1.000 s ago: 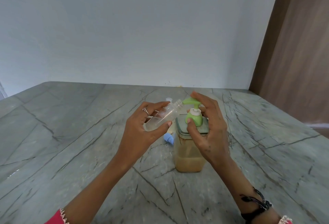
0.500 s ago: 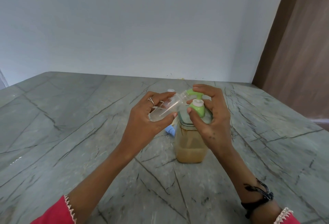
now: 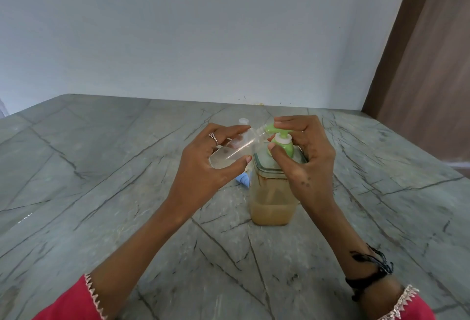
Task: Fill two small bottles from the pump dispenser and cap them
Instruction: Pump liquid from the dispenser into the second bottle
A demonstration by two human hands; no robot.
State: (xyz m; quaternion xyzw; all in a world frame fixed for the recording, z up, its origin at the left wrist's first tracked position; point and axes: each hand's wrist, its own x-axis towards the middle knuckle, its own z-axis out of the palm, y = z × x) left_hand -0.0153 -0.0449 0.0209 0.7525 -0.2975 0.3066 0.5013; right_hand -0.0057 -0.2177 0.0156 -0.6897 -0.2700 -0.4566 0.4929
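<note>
I see the left hand (image 3: 203, 167) gripping a clear small bottle (image 3: 235, 150), tilted with its mouth touching the green pump (image 3: 279, 139) spout. The right hand (image 3: 309, 156) curls round the pump, fingers on top, thumb on its collar. The dispenser (image 3: 273, 200) stands on the grey table (image 3: 101, 179), brownish liquid low inside. A white cap (image 3: 243, 121) and something blue (image 3: 243, 180) lie behind.

1. The left hand (image 3: 203, 164) covers much of the small bottle (image 3: 236, 147).
2. A blue object (image 3: 243, 179) peeks out between that hand and the pump dispenser (image 3: 273, 192); what it is cannot be told.
3. Only the white top (image 3: 243, 121) of something behind the fingers shows.
4. Both red sleeves (image 3: 73, 304) are cut off by the bottom edge.
</note>
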